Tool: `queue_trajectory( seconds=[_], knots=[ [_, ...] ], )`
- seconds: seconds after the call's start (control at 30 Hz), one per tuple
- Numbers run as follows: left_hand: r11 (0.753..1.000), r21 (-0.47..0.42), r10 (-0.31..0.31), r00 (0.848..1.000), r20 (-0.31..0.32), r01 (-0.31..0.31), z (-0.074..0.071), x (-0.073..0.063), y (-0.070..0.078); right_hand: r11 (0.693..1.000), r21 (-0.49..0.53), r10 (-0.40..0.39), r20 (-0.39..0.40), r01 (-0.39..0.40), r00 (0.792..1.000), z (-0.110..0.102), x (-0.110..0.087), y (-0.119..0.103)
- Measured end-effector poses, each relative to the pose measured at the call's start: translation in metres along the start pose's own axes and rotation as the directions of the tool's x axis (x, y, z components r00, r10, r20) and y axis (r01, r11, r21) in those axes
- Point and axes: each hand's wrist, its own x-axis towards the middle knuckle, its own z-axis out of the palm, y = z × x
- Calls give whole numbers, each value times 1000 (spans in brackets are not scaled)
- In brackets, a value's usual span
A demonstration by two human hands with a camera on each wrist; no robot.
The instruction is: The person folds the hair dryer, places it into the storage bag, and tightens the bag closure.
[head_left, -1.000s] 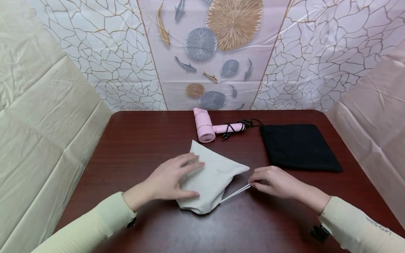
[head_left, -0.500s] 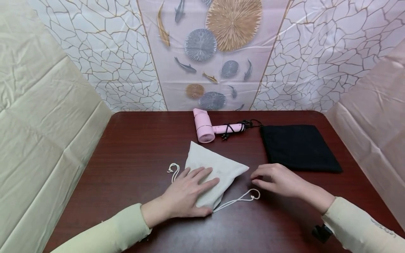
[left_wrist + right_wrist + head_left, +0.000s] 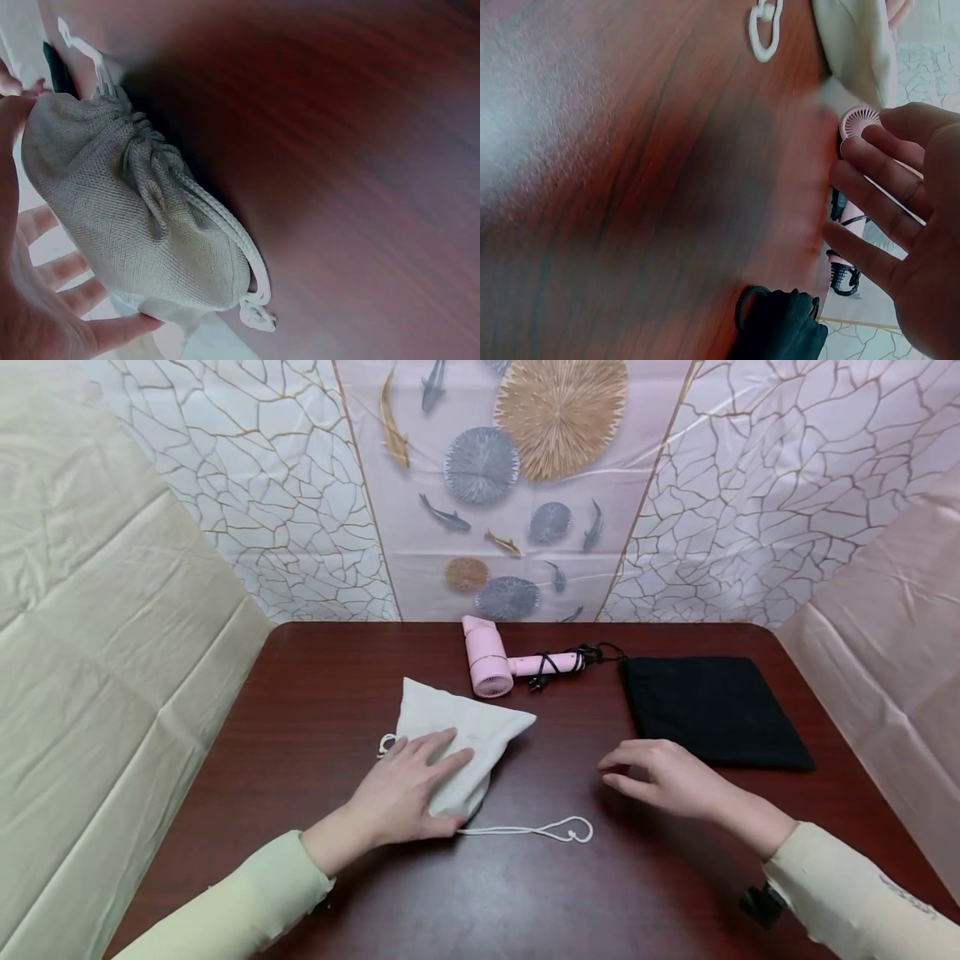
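A cream drawstring bag [image 3: 468,718] lies on the table at the centre-left, its gathered mouth toward the person. My left hand [image 3: 408,789] rests over it with the fingers spread across the top and the thumb by the mouth. In the left wrist view, the bag [image 3: 142,210] shows its puckered neck, with the fingers behind it. One white cord [image 3: 525,831] trails right along the table; another cord end [image 3: 386,743] peeks out on the left. My right hand [image 3: 667,781] holds nothing, its fingers loosely bent over the table right of the cord.
A pink hair dryer [image 3: 491,664] lies at the back centre, a black cord [image 3: 551,664] wound round its handle. To its right a flat black drawstring bag [image 3: 712,710] lies beyond the right hand. Fabric panels [image 3: 885,610] border the brown table [image 3: 337,652].
My right hand has let go of the white cord, which now lies on the table. My left hand has come down on the cream bag and slid it leftward.
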Motion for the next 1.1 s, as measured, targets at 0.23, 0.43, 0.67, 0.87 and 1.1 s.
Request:
queue_trajectory(
  seconds=[0.23, 0.43, 0.67, 0.87, 1.1],
  knots=[
    [997, -17, -78, 997, 14, 78, -8, -12, -34, 993, -90, 85, 27, -82, 996, 1, 6, 3],
    [987, -31, -156, 988, -1, 156, -11, -17, -62, 985, -135, 111, 29, -106, 993, 3, 16, 0],
    [969, -39, -241, 970, 40, 243, -15, -14, -88, 975, -200, 98, 13, -93, 995, 6, 23, -1],
    [953, -46, -296, 953, 67, 299, -16, -9, -106, 960, -276, 42, -44, -53, 998, 12, 24, 3],
    [944, -57, -319, 945, 70, 324, -20, -4, -120, 946, -311, 67, -92, -92, 994, 17, 18, 7]
  ],
)
